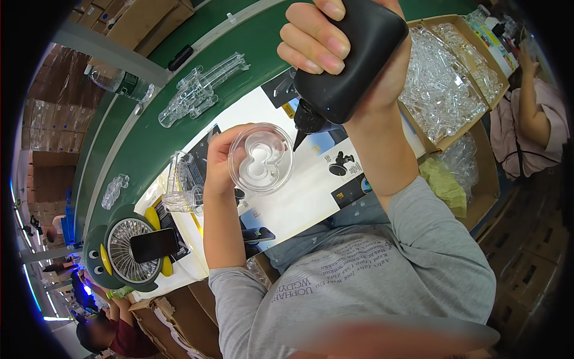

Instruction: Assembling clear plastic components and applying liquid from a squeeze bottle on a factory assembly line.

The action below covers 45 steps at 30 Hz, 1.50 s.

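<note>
My right hand (335, 54) is wrapped round a black squeeze bottle (353, 60), tilted with its thin pointed nozzle downward. The nozzle tip is just right of a round clear plastic piece (261, 158) and looks apart from it. My left hand (222, 157) grips that piece by its left rim; part of the fingers shows through it or is hidden behind it. Inside the round piece are several raised circular outlines. Left of my left hand stand clear plastic parts (182, 182), and farther off a long clear plastic assembly (203, 90) lies on the green table (140, 140).
At right, a cardboard box (439, 146) holds many clear plastic parts (439, 78). Printed white sheets (299, 203) lie before me. A penguin-shaped fan (119, 251) with a phone (154, 245) against it stands at left. A water bottle (122, 84) lies farther back. Other people sit nearby.
</note>
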Each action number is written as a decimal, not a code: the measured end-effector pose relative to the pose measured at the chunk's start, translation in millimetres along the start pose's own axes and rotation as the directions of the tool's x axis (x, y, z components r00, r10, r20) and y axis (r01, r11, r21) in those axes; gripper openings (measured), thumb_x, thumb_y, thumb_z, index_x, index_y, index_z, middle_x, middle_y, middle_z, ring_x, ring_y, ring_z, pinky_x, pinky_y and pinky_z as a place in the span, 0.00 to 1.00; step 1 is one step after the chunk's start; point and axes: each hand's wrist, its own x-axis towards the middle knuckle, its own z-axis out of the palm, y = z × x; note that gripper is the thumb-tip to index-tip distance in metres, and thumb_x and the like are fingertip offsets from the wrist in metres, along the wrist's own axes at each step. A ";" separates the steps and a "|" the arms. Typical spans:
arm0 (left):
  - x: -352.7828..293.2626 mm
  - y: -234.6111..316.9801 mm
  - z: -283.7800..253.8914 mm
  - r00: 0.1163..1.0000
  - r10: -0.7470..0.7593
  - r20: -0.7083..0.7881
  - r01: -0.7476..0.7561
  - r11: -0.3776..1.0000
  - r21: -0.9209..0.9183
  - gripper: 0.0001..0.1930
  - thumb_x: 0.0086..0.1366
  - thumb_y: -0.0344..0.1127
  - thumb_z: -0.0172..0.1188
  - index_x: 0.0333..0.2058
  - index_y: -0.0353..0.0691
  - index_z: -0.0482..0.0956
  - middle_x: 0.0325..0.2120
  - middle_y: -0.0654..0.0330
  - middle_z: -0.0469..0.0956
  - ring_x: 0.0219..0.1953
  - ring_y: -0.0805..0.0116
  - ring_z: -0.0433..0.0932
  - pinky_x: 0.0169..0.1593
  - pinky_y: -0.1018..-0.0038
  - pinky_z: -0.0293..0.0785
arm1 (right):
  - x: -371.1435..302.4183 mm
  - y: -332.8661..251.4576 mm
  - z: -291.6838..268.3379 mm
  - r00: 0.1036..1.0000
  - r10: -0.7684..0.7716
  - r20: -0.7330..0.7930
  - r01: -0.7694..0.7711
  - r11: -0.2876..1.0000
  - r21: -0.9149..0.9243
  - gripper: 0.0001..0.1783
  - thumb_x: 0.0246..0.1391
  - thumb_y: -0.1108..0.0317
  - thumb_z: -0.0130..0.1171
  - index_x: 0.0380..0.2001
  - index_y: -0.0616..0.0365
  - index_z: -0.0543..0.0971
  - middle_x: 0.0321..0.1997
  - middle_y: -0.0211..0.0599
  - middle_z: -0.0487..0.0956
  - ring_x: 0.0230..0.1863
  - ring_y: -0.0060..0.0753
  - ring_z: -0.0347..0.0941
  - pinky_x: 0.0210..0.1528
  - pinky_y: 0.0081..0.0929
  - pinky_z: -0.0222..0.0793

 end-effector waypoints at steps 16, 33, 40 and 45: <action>-2.7 -16.0 3.6 0.992 -0.055 0.113 0.085 0.956 -0.280 0.26 0.53 0.51 0.63 0.35 0.29 0.72 0.29 0.50 0.78 0.30 0.61 0.80 0.35 0.69 0.77 | 3.3 -1.3 4.2 0.995 0.051 0.080 -0.047 0.998 -0.050 0.22 0.60 0.55 0.32 0.21 0.59 0.66 0.11 0.33 0.64 0.11 0.25 0.58 0.18 0.20 0.58; -12.7 -25.4 3.5 0.952 -0.140 0.270 0.250 0.868 -0.430 0.25 0.52 0.47 0.65 0.34 0.25 0.74 0.30 0.46 0.78 0.32 0.61 0.80 0.37 0.71 0.75 | 8.1 -4.1 30.9 0.956 0.176 -0.233 -0.104 0.951 0.292 0.23 0.60 0.54 0.33 0.21 0.60 0.65 0.11 0.35 0.64 0.11 0.25 0.58 0.16 0.19 0.59; -14.0 -25.2 4.3 0.932 -0.134 0.337 0.291 0.828 -0.478 0.26 0.52 0.46 0.66 0.35 0.24 0.74 0.31 0.47 0.78 0.33 0.62 0.79 0.38 0.73 0.74 | 5.4 -1.0 73.8 0.793 0.391 -0.467 0.064 0.708 0.703 0.23 0.60 0.54 0.34 0.20 0.61 0.65 0.11 0.35 0.64 0.11 0.26 0.58 0.15 0.19 0.60; -16.3 -20.0 17.4 0.953 -0.111 0.282 0.223 0.887 -0.404 0.21 0.52 0.42 0.64 0.34 0.28 0.73 0.24 0.48 0.76 0.24 0.60 0.76 0.29 0.71 0.69 | 4.6 0.4 71.7 0.798 0.405 -0.446 0.048 0.695 0.718 0.23 0.60 0.54 0.33 0.20 0.61 0.65 0.11 0.35 0.64 0.11 0.25 0.58 0.15 0.18 0.60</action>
